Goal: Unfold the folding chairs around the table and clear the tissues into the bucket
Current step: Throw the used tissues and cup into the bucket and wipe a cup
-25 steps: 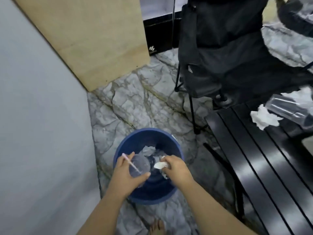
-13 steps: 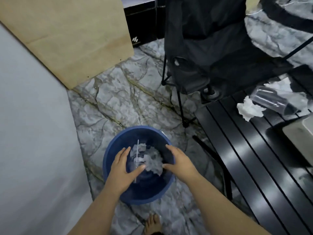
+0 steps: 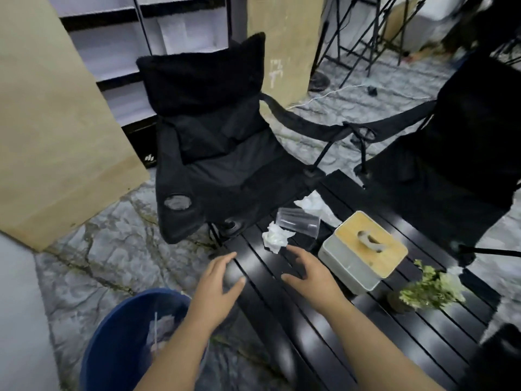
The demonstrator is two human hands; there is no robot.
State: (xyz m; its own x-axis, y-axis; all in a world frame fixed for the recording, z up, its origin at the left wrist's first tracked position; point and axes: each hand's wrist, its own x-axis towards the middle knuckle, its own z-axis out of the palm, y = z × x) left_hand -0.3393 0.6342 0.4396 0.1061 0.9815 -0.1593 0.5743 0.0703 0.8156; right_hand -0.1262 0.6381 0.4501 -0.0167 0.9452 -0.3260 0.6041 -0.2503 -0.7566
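Left hand [image 3: 217, 286]: over the left edge of the table [image 3: 282, 320], grip apart, fingers straight, holding nothing.
Right hand [image 3: 313, 275]: above the table slats, grip apart and empty, fingertips just short of the crumpled tissue [image 3: 275, 238].
Second tissue [image 3: 313, 206]: at the table's far edge, behind the clear cup [image 3: 298, 222] lying on its side.
Tissue box [image 3: 361, 255]: on the table, right of the cup.
Bucket [image 3: 112, 334]: blue, on the stone floor left of the table, pale litter inside, blurred.
Chairs: one black chair [image 3: 220, 153] unfolded at the table's far end; another chair [image 3: 456, 142] open on the right.
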